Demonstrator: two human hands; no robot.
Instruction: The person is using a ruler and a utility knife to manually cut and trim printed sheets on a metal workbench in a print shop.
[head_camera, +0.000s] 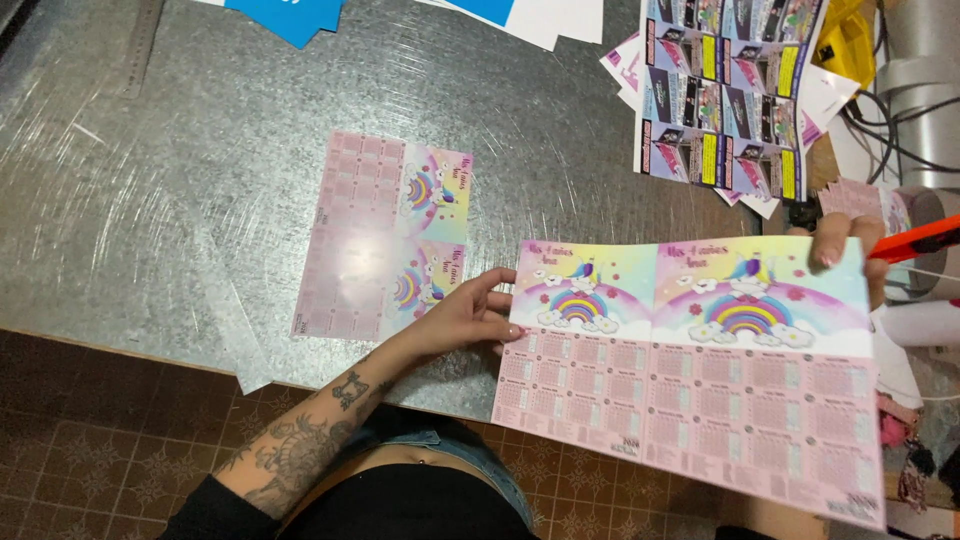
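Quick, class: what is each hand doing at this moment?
Left hand: closed on the left edge of the pink rainbow calendar sheet.
Right hand: grips the sheet's top right corner and an orange utility knife.

Bright, even light falls on the metal bench (250, 120), whose brushed surface throws broad white glare left of the smaller pink sheet (385, 235); that sheet's lower left part is washed out by reflection. Shadows are faint. Printed detail is soft, and the floor below the bench lies dimmer.
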